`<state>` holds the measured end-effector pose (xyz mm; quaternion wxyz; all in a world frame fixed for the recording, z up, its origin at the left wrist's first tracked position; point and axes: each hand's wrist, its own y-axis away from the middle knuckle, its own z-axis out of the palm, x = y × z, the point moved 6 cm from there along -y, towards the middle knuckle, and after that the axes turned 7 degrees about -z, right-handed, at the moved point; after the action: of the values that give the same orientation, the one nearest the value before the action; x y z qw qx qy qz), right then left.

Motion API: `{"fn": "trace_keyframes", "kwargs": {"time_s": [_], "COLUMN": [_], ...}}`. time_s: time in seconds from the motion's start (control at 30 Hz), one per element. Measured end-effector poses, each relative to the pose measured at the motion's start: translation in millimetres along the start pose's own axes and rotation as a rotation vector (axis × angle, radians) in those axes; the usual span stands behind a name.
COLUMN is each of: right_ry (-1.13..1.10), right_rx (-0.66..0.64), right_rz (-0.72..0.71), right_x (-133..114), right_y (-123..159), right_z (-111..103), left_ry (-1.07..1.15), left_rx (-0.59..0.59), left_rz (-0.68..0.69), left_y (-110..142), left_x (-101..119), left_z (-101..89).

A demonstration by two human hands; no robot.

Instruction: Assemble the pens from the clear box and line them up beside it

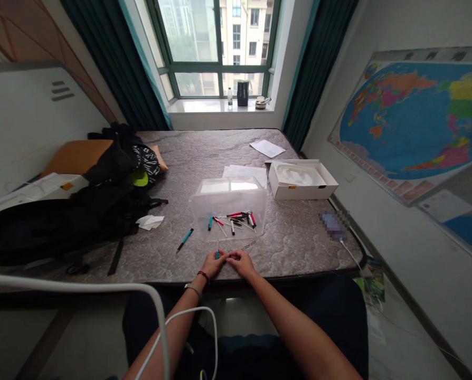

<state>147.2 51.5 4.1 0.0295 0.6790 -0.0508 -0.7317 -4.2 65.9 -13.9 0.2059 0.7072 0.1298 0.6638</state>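
Note:
My left hand (213,265) is closed around a teal pen barrel (217,255), from which a thin pale rod like a refill points up. My right hand (241,264) almost meets it, thumb and fingers pinched together on something small and dark that I cannot make out. Just beyond both hands stands a clear plastic box (196,211). Inside it lie several pen parts (233,227) in red, black, white and teal, with thin rods among them. To the left, a teal and black pen (185,240) rests on the mattress.
The mattress (291,248) carries a crumpled tissue (151,222), a black bag (62,227) at left, white papers (266,148) and an open white box (303,191) behind. At right lies a phone (333,226) with a cable. A white tube (101,286) crosses the lower left.

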Motion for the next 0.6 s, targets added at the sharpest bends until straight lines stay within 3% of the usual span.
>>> {"fn": "trace_keyframes", "kwargs": {"time_s": [0.2,0.6], "right_ry": [-0.382,-0.505], "right_rx": [0.161,0.057], "right_rz": [0.165,0.224], "right_x": [11,16], "right_y": [1,2], "right_z": [-12,-13], "left_ry": [0.067,0.026], "left_rx": [-0.111,-0.071], "left_rz": [-0.086,-0.059], "left_y": [1,-2], "left_x": [-6,-8], "left_z": [4.7,3.8]}}
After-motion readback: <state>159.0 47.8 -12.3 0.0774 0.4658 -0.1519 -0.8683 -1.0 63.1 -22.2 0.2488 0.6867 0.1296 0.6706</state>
